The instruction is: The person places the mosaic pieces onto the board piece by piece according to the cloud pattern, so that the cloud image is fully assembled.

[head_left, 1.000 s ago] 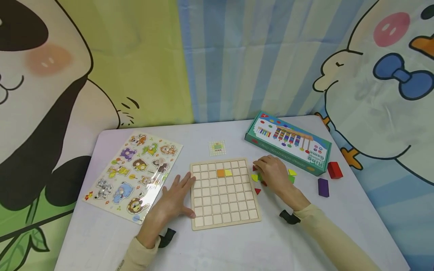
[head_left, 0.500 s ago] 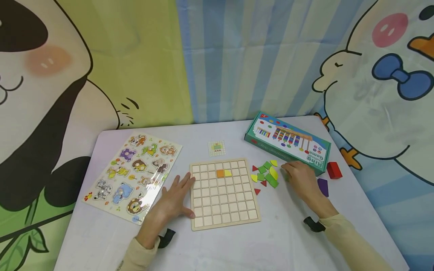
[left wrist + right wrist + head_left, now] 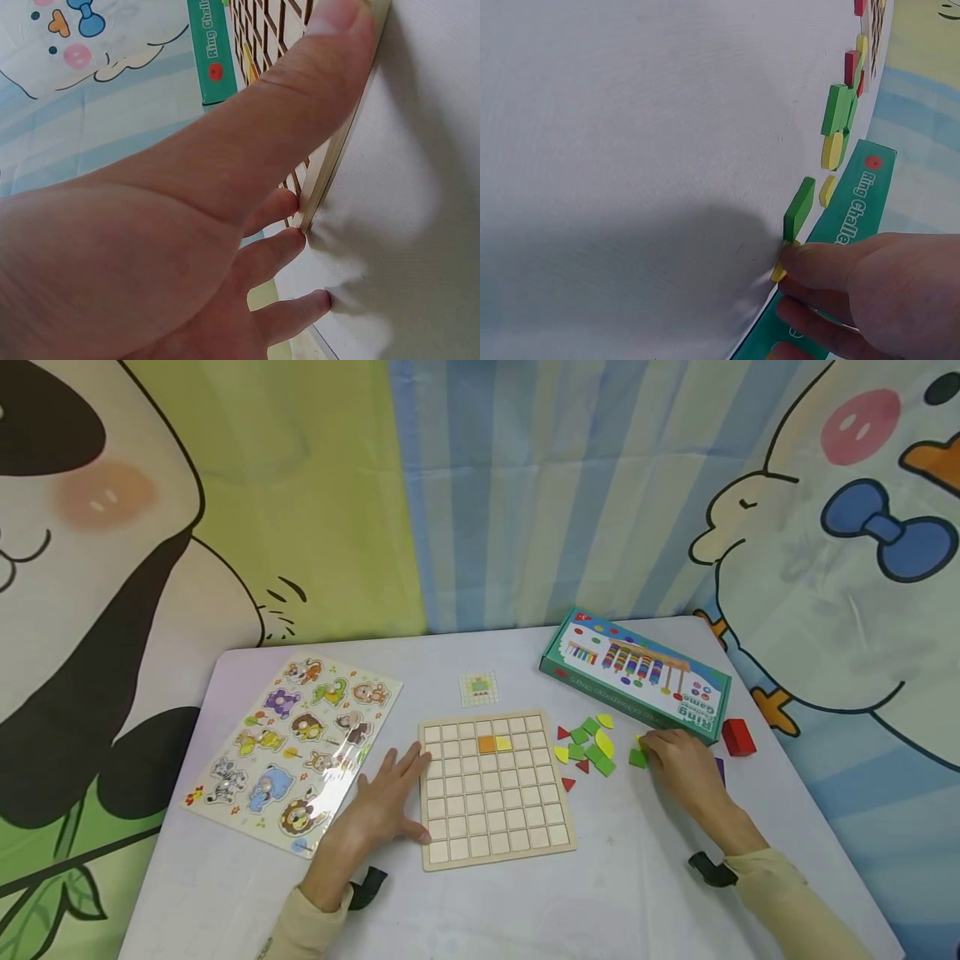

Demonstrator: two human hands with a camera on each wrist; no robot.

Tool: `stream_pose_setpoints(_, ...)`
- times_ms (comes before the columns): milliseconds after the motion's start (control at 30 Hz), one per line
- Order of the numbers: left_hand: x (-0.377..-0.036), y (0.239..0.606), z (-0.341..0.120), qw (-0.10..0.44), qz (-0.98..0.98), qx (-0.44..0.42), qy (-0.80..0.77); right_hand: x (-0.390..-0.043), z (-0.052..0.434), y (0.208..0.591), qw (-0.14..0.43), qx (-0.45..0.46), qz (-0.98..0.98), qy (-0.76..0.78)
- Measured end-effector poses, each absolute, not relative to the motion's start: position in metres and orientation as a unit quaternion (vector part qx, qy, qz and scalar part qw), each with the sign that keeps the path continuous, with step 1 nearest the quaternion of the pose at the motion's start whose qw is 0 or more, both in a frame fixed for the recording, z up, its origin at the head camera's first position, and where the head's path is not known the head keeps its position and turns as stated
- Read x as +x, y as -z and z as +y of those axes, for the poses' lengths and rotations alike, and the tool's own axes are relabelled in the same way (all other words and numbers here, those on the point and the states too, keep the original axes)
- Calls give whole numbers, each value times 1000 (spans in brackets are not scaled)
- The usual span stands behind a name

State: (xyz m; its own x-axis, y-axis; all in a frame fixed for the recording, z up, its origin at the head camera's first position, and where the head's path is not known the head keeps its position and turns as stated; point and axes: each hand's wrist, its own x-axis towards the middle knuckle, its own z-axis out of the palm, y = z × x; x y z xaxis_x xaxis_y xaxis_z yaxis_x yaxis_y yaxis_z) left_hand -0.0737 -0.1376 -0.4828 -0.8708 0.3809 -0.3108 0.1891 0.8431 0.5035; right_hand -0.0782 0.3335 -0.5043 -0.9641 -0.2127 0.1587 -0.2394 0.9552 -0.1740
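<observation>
My left hand (image 3: 386, 800) lies spread along the left side of the wooden grid board (image 3: 498, 862); thumb and fingertips touch its edge. Near the board's top sit an orange square (image 3: 487, 744) and a yellow piece (image 3: 504, 743). By the green box, my right hand (image 3: 681, 768) has its thumb and fingers at a small yellow piece (image 3: 778, 271), pinching it low over the tabletop. Part of that piece is hidden by the thumb. A green piece (image 3: 800, 208) lies right beside it. Between board and hand are several loose green, yellow and red pieces (image 3: 602, 762).
A green game box (image 3: 637, 672) lies at the back right, with a red block (image 3: 738, 737) beside it and a purple block (image 3: 721, 770) mostly behind my hand. Behind the board is a small pattern card (image 3: 478, 689). An animal puzzle board (image 3: 300, 752) lies left.
My right hand has moved right, from the loose pieces to beside the box, uncovering them. Most recently it shifted slightly further, exposing a green piece. The left hand stays on the board.
</observation>
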Motion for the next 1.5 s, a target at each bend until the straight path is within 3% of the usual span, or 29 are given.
stream_pose_setpoints(567, -74, 484, -138, 210, 935, 153, -240, -82, 336, 516, 98, 107, -979, -146)
stream_pose_setpoints(1100, -73, 483, -139, 210, 936, 155, -236, -87, 338, 527, 204, 178, -952, -141)
stream_pose_setpoints(1500, -72, 480, -139, 211, 935, 152, -242, -98, 292, 505, 230, 241, -928, -169)
